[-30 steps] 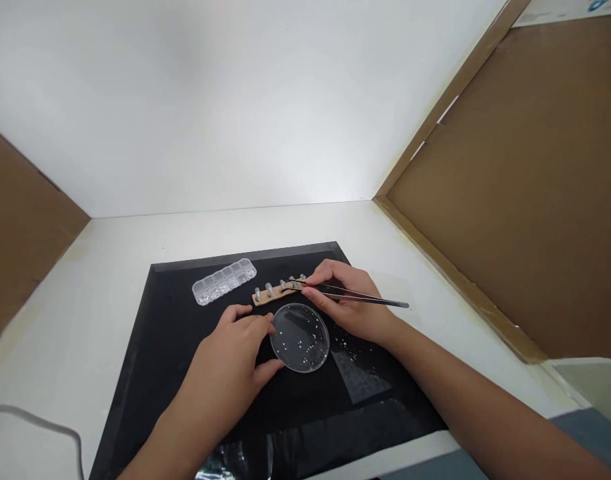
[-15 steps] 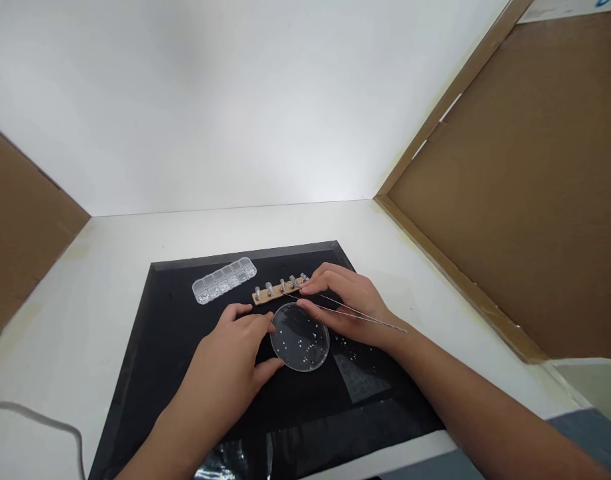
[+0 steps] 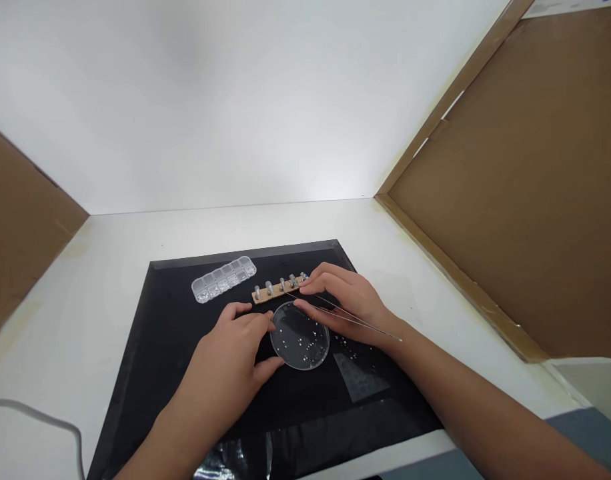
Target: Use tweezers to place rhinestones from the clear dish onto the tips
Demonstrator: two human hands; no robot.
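Your right hand (image 3: pixel 350 303) pinches thin tweezers (image 3: pixel 343 313) over the far rim of the clear round dish (image 3: pixel 299 335) of tiny beads, mid-mat. Your left hand (image 3: pixel 233 363) cups the dish's near-left edge, fingers loosely curled. A nudge could scatter beads onto the black mat (image 3: pixel 185 347); the wooden strip (image 3: pixel 278 292) sits just beyond.

No readable text, labels, brands or numbers anywhere around the hands; the white sheet (image 3: pixel 560 7) far up and right of the right hand (image 3: pixel 348 303) is too cropped to read.
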